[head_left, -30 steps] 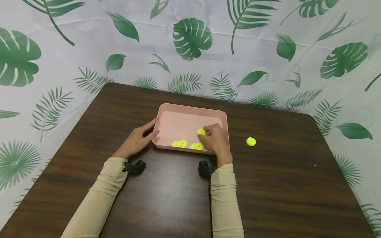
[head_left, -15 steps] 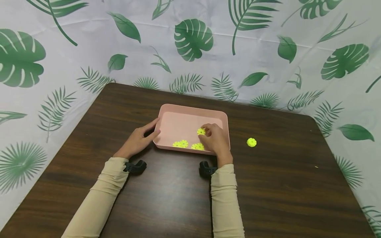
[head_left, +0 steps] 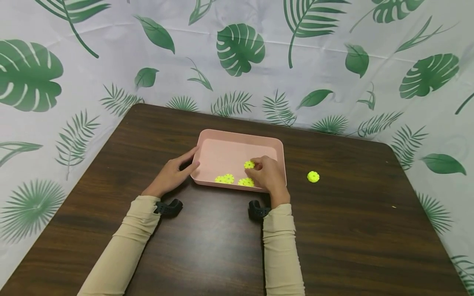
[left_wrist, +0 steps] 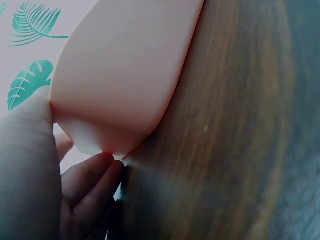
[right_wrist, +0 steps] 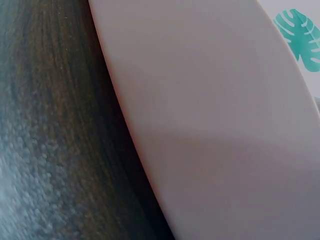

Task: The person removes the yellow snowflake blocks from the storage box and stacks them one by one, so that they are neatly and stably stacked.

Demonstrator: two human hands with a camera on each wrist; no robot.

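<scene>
A pink tray (head_left: 229, 154) lies on the dark wooden table. With thumb over the rim and fingers on the outer wall, my left hand (head_left: 171, 174) holds the tray's left end; the left wrist view shows these fingers (left_wrist: 92, 175) near the corner. Over the tray's right part, my right hand (head_left: 269, 172) pinches a yellow notched disc (head_left: 249, 164), shaped like a flower, between thumb and forefinger. Below it, yellow discs (head_left: 246, 182) overlap along the near wall, and more yellow discs (head_left: 224, 179) lie left of them. In the right wrist view the tray's outer wall hides the right hand.
Right of the tray, another yellow piece (head_left: 313, 176), perhaps stacked discs, sits on the table (head_left: 355, 230). A small pale speck (head_left: 393, 206) lies farther right. A leaf-print cloth (head_left: 192, 41) hangs behind the table. Both wrists wear black mounts.
The disc in my right hand has tilted and shifted slightly toward the near left. The left hand and the tray stay in place, while the head view has moved a little.
</scene>
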